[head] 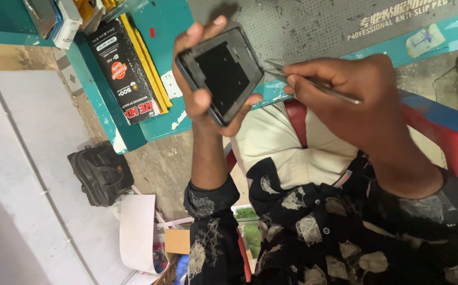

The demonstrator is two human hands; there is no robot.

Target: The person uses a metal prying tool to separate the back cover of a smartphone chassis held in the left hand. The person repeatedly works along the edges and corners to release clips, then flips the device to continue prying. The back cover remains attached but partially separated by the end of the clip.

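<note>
Phone frame (223, 74) in left hand (200, 79), over teal bench (165, 31) w/ grey mat (302, 21).

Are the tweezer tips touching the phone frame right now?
Cannot tell. In the head view, the tweezers in the right hand reach the edge of the phone frame held by the left hand, but neither contact nor gap shows plainly.

phone frame (223, 74): 1 | tweezers (313, 83): 1 | hands: 2 | black bag (99, 171): 1
</note>
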